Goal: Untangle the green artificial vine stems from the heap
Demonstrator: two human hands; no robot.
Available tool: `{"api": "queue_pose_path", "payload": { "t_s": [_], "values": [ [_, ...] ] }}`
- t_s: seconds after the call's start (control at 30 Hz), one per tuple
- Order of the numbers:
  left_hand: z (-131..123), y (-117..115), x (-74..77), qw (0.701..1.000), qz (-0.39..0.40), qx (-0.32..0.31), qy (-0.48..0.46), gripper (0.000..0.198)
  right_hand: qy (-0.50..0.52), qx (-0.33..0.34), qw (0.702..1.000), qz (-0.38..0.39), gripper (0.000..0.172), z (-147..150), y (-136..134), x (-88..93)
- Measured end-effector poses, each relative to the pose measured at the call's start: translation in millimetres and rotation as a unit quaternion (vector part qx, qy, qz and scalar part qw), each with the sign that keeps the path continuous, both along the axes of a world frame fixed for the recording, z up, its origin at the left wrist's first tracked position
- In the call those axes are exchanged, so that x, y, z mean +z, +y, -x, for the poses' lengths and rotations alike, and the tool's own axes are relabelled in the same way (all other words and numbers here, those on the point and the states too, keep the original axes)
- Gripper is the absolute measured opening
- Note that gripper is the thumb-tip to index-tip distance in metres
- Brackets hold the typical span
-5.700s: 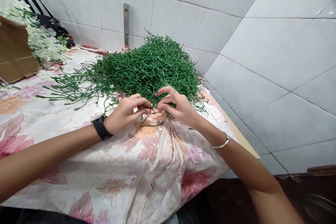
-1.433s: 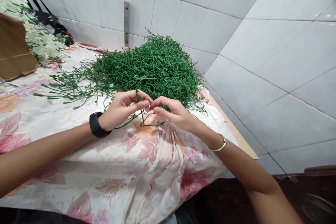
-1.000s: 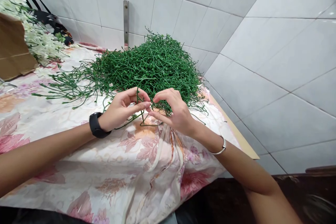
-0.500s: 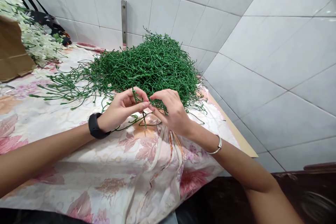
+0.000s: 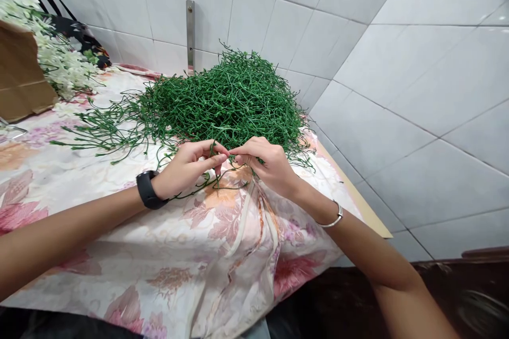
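Observation:
My left hand (image 5: 194, 165), with a black band on its wrist, is closed in a pinch on a thin green artificial stem (image 5: 213, 147). Fingertip to fingertip with it, my right hand (image 5: 267, 163) is also pinched, at the end of the same stem; my fingers cover most of that spot. Just beyond both hands rises a big tangled heap of green artificial stems (image 5: 234, 98). A few loose stems (image 5: 199, 186) lie on the cloth beneath my hands.
A floral cloth (image 5: 159, 254) covers the table. White artificial flowers (image 5: 67, 66) and a brown cardboard piece (image 5: 22, 77) are at the far left, near a dark patterned bag (image 5: 93, 45). Tiled walls close in behind and at the right. A metal strip (image 5: 190, 32) stands against the back wall.
My right hand's fingers have drawn together into a pinch beside my left fingertips. The stem in my left hand has tilted and sits lower.

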State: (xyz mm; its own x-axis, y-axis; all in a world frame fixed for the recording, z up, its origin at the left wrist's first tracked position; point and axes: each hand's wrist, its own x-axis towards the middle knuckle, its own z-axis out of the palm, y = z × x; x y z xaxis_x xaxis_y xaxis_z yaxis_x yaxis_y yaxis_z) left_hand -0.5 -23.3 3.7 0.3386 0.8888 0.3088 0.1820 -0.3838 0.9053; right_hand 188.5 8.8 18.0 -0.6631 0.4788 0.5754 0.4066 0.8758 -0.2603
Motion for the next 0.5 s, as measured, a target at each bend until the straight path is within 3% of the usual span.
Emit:
{"api": "queue_pose_path", "payload": {
  "t_s": [0.07, 0.23, 0.33, 0.5],
  "values": [
    [0.0, -0.4, -0.3, 0.998, -0.026, 0.017, 0.055, 0.021, -0.018, -0.005, 0.999, -0.049, 0.017, -0.3, 1.0, -0.4],
    [-1.9, -2.0, -4.2, 0.965, -0.182, 0.068, 0.174, 0.020, -0.096, -0.002, 0.978, -0.187, 0.022, -6.3, 5.3, 6.6],
    [-3.1, -2.3, -5.6, 0.978, -0.157, 0.048, 0.133, 0.022, -0.125, 0.004, 0.964, -0.235, 0.022, -13.4, 10.4, 14.4],
    [-8.7, -5.7, -3.1, 0.997, -0.070, 0.026, -0.013, 0.023, -0.114, 0.004, 0.950, -0.291, 0.021, -17.0, 14.2, 20.6]
  ]
}}
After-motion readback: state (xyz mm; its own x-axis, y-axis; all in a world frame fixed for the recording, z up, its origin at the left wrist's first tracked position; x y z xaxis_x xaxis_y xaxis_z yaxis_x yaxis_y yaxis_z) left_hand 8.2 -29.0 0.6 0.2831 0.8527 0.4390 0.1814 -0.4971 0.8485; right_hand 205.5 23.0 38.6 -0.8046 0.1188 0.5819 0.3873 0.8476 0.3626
